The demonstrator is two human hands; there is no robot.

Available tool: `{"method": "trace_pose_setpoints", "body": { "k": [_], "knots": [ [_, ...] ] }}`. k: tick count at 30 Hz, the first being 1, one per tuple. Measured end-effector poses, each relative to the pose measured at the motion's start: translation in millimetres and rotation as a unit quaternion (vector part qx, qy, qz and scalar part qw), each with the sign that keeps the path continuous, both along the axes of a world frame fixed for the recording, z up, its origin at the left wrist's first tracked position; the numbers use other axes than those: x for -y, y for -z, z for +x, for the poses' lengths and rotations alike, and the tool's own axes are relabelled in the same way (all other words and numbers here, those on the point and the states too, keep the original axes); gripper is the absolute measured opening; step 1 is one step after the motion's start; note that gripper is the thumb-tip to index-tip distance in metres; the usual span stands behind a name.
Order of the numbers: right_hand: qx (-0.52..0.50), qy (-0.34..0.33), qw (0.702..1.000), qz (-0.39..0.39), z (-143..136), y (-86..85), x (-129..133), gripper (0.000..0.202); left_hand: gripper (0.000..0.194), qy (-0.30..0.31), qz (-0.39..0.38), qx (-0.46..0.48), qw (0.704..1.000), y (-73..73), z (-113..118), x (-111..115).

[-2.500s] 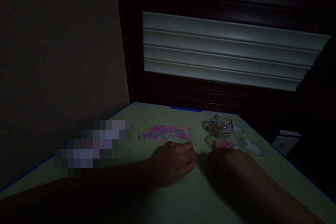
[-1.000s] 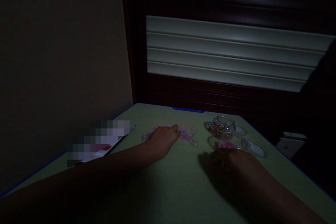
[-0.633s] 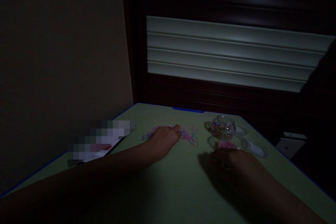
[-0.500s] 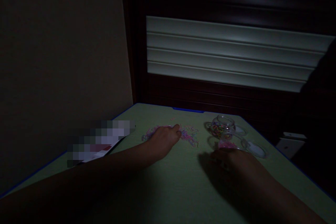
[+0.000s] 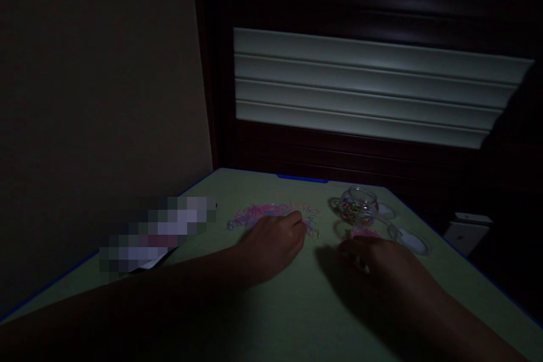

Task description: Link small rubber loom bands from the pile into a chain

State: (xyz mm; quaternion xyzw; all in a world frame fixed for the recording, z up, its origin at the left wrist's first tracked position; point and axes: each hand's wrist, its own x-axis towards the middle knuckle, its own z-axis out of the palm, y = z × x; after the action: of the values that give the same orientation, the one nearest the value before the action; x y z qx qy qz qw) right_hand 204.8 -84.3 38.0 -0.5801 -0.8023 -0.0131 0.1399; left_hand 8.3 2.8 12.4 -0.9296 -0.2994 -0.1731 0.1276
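Observation:
A loose pile of small pink, purple and blue rubber bands (image 5: pixel 258 211) lies spread on the pale green table. My left hand (image 5: pixel 275 243) is at the near right side of the pile, its fingers curled together; whatever they pinch is hidden. To the right, my right hand (image 5: pixel 377 254) is wrapped round the near side of a clear jar (image 5: pixel 365 232) with pink bands inside. My hand covers much of that jar. Just behind it stands another clear jar (image 5: pixel 358 206), open on top and holding multicoloured bands.
Two round clear lids, a near lid (image 5: pixel 413 242) and a far lid (image 5: pixel 386 211), lie right of the jars. A blurred-out flat item (image 5: pixel 161 237) is at the table's left edge. A white box (image 5: pixel 466 235) stands beyond the right edge. A wall and dark panelling border the table.
My left hand has moved right and nearer to me, from over the pile to its near right edge, and its fingers have drawn together. My right hand stays at the near jar.

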Motion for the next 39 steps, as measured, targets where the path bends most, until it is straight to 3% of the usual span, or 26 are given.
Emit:
{"method": "trace_pose_setpoints", "body": {
  "k": [6, 11, 18, 39],
  "knots": [
    [-0.019, 0.003, 1.0, 0.024, 1.1, -0.7, -0.3, 0.021, 0.012, 0.043, -0.182, 0.189, 0.964, 4.9, 10.4, 15.3],
    [-0.024, 0.002, 0.999, 0.031, -0.4, -2.4, -0.3, 0.022, 0.011, 0.07, -0.23, 0.21, 0.948, 14.2, 13.5, 17.9],
    [-0.034, 0.001, 0.999, 0.025, 0.2, -1.6, -0.9, 0.024, 0.011, 0.073, -0.248, 0.201, 0.945, 13.8, 14.3, 17.7],
    [-0.033, -0.061, 0.997, 0.032, 1.3, 2.3, -1.8, 0.016, 0.011, 0.096, -0.186, 0.146, 0.967, 14.4, 13.9, 21.0]
  ]
}}
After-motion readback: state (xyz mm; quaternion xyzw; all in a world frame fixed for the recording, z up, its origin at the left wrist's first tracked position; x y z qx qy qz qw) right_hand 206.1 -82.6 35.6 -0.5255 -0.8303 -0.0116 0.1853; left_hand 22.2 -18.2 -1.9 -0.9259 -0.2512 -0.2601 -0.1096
